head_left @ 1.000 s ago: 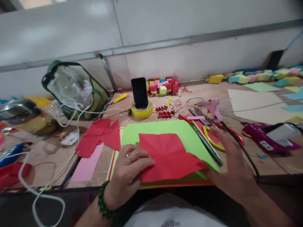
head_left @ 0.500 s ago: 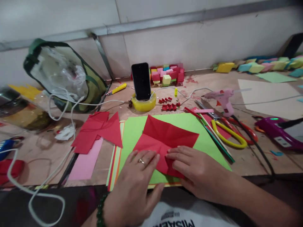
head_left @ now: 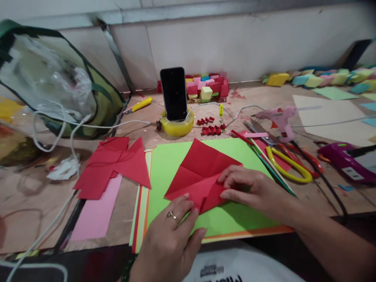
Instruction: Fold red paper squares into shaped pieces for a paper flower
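Observation:
A creased red paper square [head_left: 202,168] lies on a stack of coloured sheets topped with green [head_left: 167,164]. My left hand [head_left: 173,231], a ring on one finger, rests flat with its fingertips on the paper's near-left edge. My right hand [head_left: 252,190] has its fingers pressed together on a folded flap at the paper's near-right corner.
Other red paper pieces [head_left: 114,164] and a pink sheet [head_left: 94,215] lie to the left. A phone [head_left: 174,94] stands in a yellow tape roll [head_left: 177,127]. Scissors [head_left: 288,164], a pink glue gun [head_left: 279,119], a purple device [head_left: 346,160], folded paper cubes [head_left: 205,88], cables and a green bag [head_left: 58,86] surround the stack.
The camera has tilted down and closer. My right hand came in from the scissors side onto the red paper, which was turned and folded; its near-right flap is now doubled over.

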